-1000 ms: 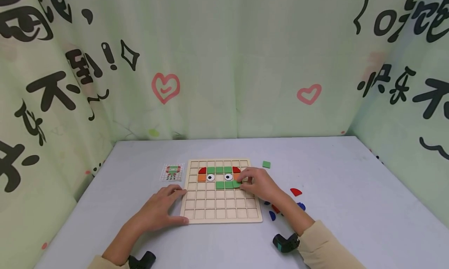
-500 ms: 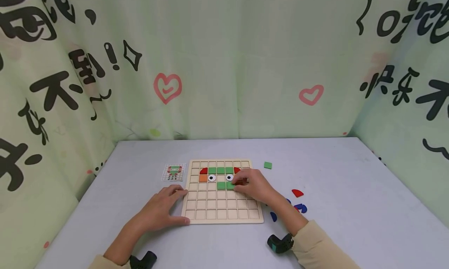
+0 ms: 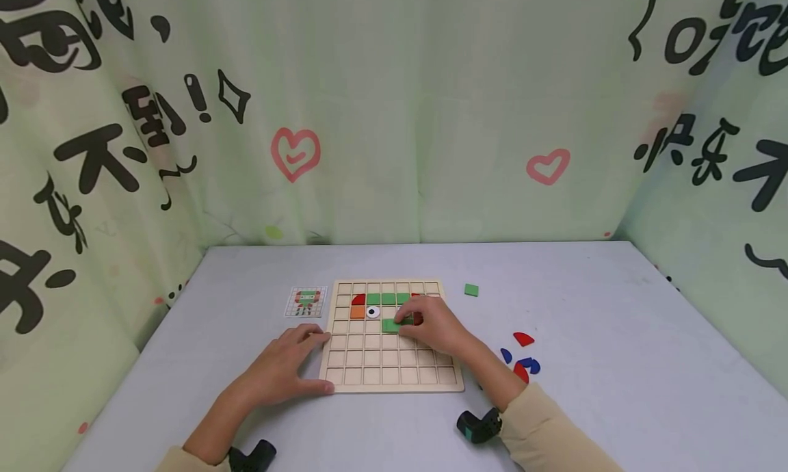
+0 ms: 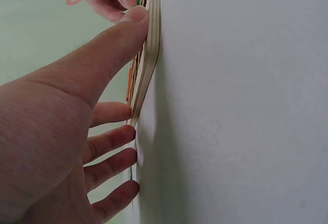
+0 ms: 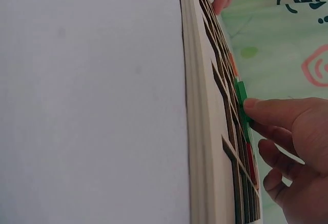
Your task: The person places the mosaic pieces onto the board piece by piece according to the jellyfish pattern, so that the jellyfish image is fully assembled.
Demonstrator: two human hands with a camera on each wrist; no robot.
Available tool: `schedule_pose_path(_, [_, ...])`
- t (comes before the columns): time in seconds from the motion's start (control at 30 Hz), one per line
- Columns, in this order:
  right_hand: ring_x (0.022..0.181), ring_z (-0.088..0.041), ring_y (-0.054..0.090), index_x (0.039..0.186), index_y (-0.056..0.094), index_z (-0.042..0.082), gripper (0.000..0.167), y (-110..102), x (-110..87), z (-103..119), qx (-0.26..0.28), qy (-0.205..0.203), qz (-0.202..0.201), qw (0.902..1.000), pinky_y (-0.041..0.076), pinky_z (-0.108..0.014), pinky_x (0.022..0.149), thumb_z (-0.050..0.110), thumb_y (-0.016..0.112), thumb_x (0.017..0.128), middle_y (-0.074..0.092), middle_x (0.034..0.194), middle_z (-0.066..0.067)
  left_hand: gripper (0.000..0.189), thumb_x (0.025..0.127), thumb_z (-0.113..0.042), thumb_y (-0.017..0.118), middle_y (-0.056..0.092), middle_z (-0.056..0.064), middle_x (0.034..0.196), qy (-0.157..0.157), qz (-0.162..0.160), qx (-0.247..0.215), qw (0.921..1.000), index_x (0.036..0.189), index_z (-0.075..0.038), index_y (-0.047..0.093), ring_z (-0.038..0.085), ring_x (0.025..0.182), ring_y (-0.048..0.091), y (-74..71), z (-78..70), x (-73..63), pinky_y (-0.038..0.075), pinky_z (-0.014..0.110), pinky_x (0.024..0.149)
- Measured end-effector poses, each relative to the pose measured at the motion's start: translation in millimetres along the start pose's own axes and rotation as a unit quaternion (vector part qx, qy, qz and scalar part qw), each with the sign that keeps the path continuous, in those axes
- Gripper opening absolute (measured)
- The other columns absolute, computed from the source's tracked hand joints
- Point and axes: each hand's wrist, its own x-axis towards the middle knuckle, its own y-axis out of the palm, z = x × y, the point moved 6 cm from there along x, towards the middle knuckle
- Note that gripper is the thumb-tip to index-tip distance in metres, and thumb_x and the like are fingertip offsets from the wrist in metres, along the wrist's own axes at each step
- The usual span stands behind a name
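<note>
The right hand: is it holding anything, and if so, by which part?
Yes, the right hand pinches a green tile, thumb at its near edge; the opposite contact is unclear.

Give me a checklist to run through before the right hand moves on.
1. Board steadied: ok; the left hand touches its left edge and near-left corner.
2. Right hand on a piece: ok; its thumb touches a green tile.
3. That tile fully seated: cannot tell; fingers cover part of it.
4. Pattern card uncovered: ok; it lies left of the board.
5. Every piece on the board: not ok; a green square, plus red pieces and blue pieces, lie to its right.
</note>
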Motion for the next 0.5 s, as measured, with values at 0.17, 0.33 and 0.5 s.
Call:
schedule_pose_path(0.17, [0.066,-0.011,0.047,0.093,0.074,0.014,0.013,4.1,3.5,3.2,-0.001,-0.005,0.002,1.0,0.04,-0.02,0.059,0.01,0.077,0.081,0.064,0.083,0.002,0.08,0.07,-0.053,0.08,0.05,0.002,0.135,0.006,-0.003,-0.001,1.0,0.136,-0.015,0.055,0.023,0.125,0.047,-1.5,-0.7,0.4,0.04,0.05,0.102])
schedule_pose_path(0.33, [0.069,-0.009,0.048,0.093,0.074,0.014,0.013,7.7,7.9,5.2,-0.003,-0.015,0.001,0.9999,0.042,-0.02,0.062,0.01,0.077,0.081,0.068,0.09,0.002,0.081,0.069,-0.055,0.08,0.05,0.001,0.134,0.004,-0.001,0.0,1.0,0.135,-0.015,0.055,0.023,0.125,0.047,-2.1,-0.6,1.0,0.04,0.051,0.101])
schedule_pose_path(0.5, [0.07,-0.009,0.048,0.092,0.075,0.014,0.013,11.7,12.3,7.6,-0.004,-0.024,0.001,0.9997,0.041,-0.02,0.065,0.009,0.077,0.081,0.069,0.09,0.004,0.08,0.07,-0.054,0.08,0.05,0.0,0.135,-0.002,0.001,-0.002,1.0,0.135,-0.016,0.055,0.022,0.125,0.046,-0.3,0.6,1.1,0.04,0.05,0.102])
